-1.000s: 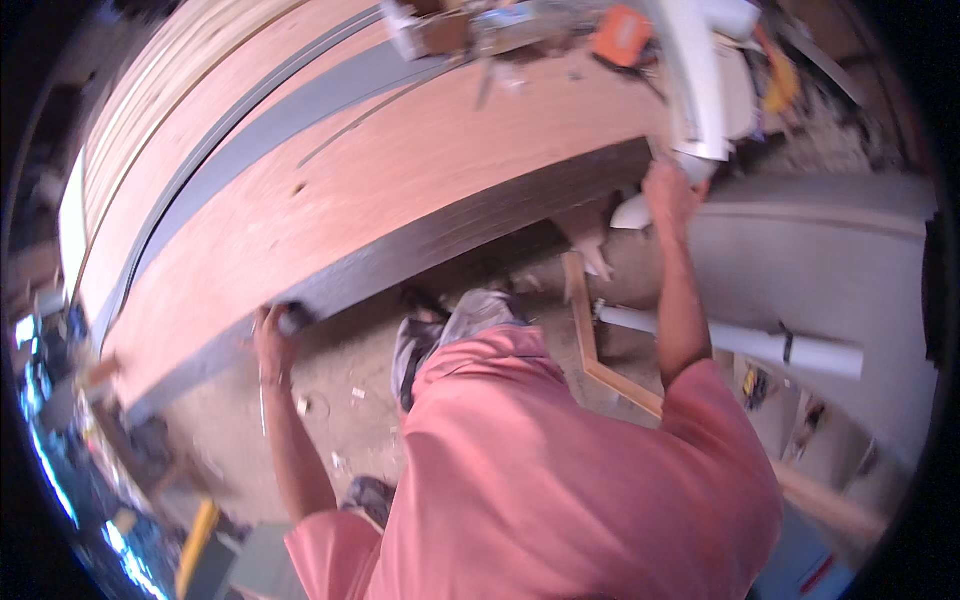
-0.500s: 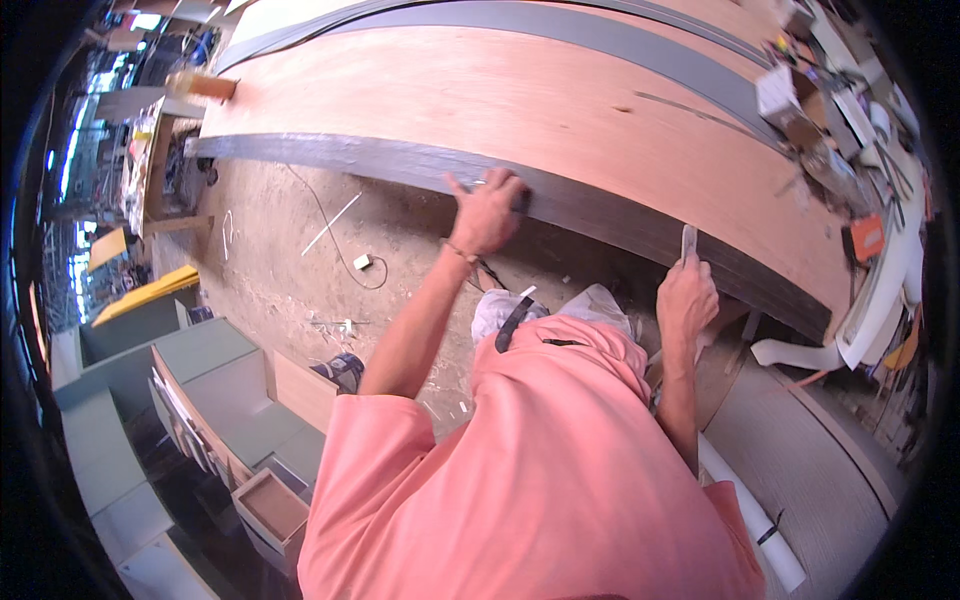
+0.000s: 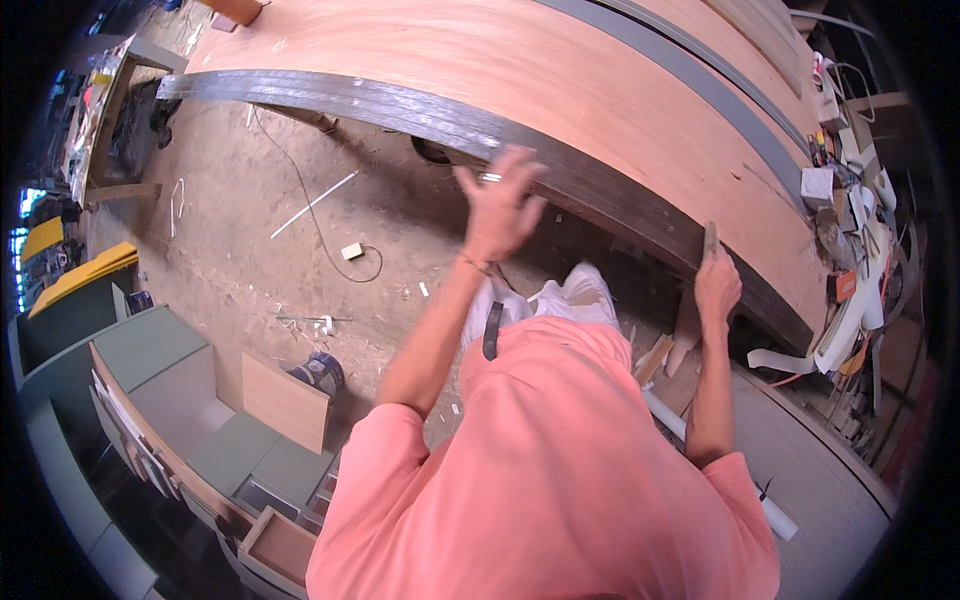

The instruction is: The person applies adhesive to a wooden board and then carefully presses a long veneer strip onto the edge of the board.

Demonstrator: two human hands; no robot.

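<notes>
A large reddish plywood panel [image 3: 560, 75] with a dark edge strip [image 3: 420, 110] spans the top of the view. My left hand [image 3: 500, 205] hovers just in front of the dark strip with its fingers spread and nothing in it. My right hand [image 3: 717, 288] grips a small flat tool [image 3: 710, 238] held upright against the strip further right. My pink shirt [image 3: 560, 470] fills the lower middle.
A dusty floor [image 3: 250, 240] lies below the panel, with a thin cable and white plug [image 3: 352, 251] on it. Green cabinet boxes with a wooden divider [image 3: 285, 400] stand at lower left. Tools and clutter [image 3: 845, 220] crowd the right end, and a white tube [image 3: 775, 520] lies at lower right.
My left hand has lifted off the dark edge strip and opened its fingers. My right hand stays on the strip with the tool. The view has swung further along the panel.
</notes>
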